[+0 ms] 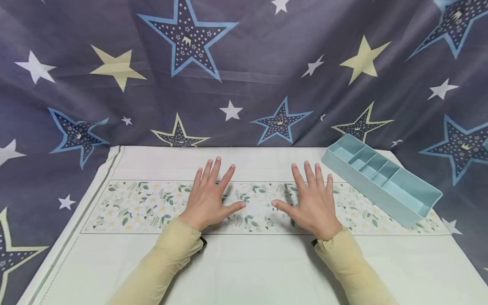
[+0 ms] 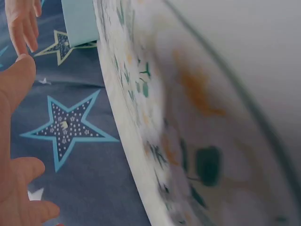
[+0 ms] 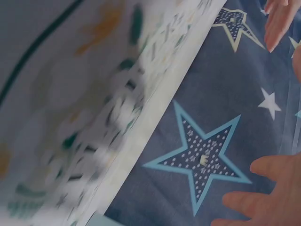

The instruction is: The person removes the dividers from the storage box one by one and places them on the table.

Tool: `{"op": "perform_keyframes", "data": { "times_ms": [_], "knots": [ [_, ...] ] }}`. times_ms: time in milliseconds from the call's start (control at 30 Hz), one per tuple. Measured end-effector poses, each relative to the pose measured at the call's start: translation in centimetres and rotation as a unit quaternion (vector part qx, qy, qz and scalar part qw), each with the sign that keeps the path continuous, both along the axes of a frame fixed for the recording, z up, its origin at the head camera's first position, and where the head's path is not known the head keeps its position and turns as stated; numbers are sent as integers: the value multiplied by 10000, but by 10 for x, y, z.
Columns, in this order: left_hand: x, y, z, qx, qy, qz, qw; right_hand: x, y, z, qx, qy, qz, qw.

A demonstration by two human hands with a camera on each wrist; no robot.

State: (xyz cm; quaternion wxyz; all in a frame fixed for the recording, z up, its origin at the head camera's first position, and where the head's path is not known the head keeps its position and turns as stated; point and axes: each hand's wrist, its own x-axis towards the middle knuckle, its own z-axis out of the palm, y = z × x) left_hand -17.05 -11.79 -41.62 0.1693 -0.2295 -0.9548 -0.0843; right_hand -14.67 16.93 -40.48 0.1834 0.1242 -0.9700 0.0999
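Note:
My left hand [image 1: 209, 201] is spread palm down over the flowered band [image 1: 133, 207] of the white table cover, fingers straight and nothing held. To its right, my right hand [image 1: 313, 203] has the same spread pose, its thumb pointing toward the left one. A light-blue divided box [image 1: 385, 197] lies at an angle beyond the right hand, close to its fingers. Several compartments show in it, with no contents visible. In the left wrist view, the box's side [image 2: 81, 21] appears beyond the fingers.
A dark curtain [image 1: 244, 63] printed with stars hangs behind the table and along both sides. The white cloth [image 1: 248, 271] stretches in front of the flowered band, and its left edge [image 1: 72, 237] carries a stitched seam.

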Motion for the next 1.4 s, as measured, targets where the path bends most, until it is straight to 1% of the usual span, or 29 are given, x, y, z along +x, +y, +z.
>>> {"op": "perform_keyframes", "data": {
  "times_ms": [167,333,500,567,767,933,1133,1267,1400],
  "knots": [
    [-10,18,6,-11,-44,-286,9996,1,17,1,5,-120,-165,9998],
    [-19,40,11,-11,-146,-580,9982,0,34,2,21,-93,-293,9995],
    [-27,64,16,-43,-173,-878,9960,5,54,6,-22,-142,-455,9989],
    [-29,72,18,-68,-178,-935,9954,7,62,7,-31,-147,-507,9986],
    [-35,94,22,-191,-182,-1061,9940,12,83,9,-132,47,-544,9984],
    [-38,110,22,-133,-112,-1250,9920,16,98,9,-285,-35,-643,9975],
    [-42,125,22,-136,-127,-1440,9894,20,113,10,-308,51,-733,9968],
    [-46,134,23,-355,-15,-1554,9872,23,122,11,-295,109,-781,9964],
    [-50,142,25,-367,65,-1668,9853,27,131,11,-392,21,-901,9952]
  ]
}}
